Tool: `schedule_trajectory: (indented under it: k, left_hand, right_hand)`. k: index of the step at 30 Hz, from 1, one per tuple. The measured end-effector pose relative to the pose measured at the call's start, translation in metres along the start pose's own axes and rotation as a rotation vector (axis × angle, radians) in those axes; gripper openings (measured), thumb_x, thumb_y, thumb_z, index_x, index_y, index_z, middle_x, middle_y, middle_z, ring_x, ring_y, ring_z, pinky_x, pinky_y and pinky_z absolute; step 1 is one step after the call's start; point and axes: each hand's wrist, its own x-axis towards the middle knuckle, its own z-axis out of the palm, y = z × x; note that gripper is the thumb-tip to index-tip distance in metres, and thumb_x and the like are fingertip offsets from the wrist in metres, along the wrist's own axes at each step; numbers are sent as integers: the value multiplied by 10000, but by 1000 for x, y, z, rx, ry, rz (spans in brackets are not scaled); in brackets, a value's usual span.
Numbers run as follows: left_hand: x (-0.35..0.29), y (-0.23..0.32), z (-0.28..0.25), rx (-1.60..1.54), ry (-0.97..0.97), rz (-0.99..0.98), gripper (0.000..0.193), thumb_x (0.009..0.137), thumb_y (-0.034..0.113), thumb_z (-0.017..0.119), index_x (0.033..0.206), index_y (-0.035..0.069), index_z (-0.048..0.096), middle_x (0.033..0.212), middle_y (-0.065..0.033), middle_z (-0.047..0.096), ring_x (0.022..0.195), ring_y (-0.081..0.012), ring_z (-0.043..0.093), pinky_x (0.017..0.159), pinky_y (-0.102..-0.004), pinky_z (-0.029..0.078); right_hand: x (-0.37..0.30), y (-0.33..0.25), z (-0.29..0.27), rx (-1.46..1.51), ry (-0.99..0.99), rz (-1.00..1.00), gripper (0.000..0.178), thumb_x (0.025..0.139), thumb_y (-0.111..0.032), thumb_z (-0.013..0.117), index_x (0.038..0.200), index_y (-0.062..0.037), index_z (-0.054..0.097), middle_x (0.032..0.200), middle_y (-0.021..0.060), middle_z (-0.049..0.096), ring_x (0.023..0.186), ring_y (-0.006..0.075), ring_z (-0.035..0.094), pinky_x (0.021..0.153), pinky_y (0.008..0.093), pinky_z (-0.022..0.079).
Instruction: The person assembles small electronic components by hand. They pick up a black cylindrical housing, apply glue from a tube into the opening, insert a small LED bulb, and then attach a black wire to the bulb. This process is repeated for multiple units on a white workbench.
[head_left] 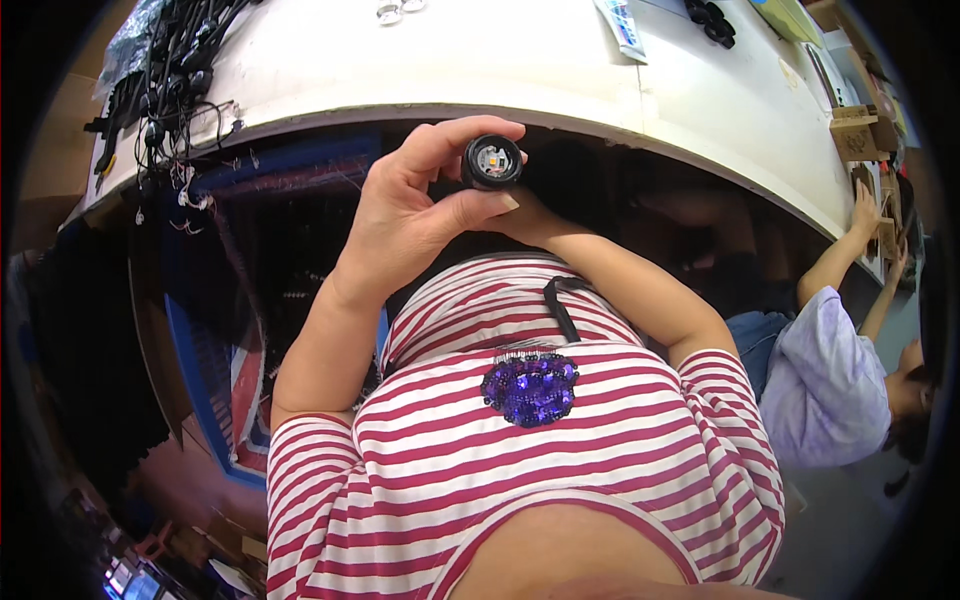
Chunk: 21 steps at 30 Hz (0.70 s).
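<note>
Striped shirt [530,455] fills the space closest to my lens, and beyond it I have both hands gathered just short of the edge of the white table [520,72]. Between them sits a black flashlight [493,163] (that is my reading of the round black head with a small yellow chip inside), its open face turned up towards me, which I'd judge keeps the inner parts on show. My left hand [412,195] pinches its head: index finger across the top, thumb along the bottom, the rest curled behind, a grip that seems chosen to leave the face uncovered. As for my right hand [522,222], it is mostly hidden behind the flashlight and left thumb; I cannot tell how its fingers stand, though its place suggests support from below. My left forearm [325,325] climbs steeply, with the wrist turned inward, while my right forearm [640,290] slants across the waist to meet it. Black cables [180,85] hang over the table's left side, well apart from the grip, and a co-worker [825,375] reaches towards the table's right end.
</note>
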Motion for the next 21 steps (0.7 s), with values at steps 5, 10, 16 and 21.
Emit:
schedule_trajectory:
  k: [5,10,16,21]
  left_hand:
    - [-13,12,-4,-127,55,-85,435,729,-37,597,1153,-2,509,1012,-125,601,837,-112,562,698,-189,453]
    - [-20,15,-13,-174,-1,-147,420,780,134,536,1153,-50,475,1030,-163,572,717,-115,520,650,-207,439]
    - [-22,13,-8,-194,-18,-325,369,786,179,458,1045,-70,538,982,-133,570,760,-114,517,703,-226,423]
    - [-20,10,-8,-109,-66,-364,332,777,160,478,1007,-65,561,953,-97,583,752,-96,512,696,-216,421]
  right_hand:
    - [15,-32,8,367,-231,248,318,754,-236,683,1003,-55,599,705,42,581,592,109,546,573,229,438]
    - [16,-19,-2,339,-128,371,369,783,-212,662,1042,32,562,766,66,593,662,121,586,606,230,455]
    - [8,-23,-19,221,60,278,320,812,-186,638,1015,40,540,838,89,604,743,146,617,670,240,478]
    - [6,-18,-21,240,33,252,252,811,-186,640,944,17,570,829,81,611,747,145,619,672,239,480]
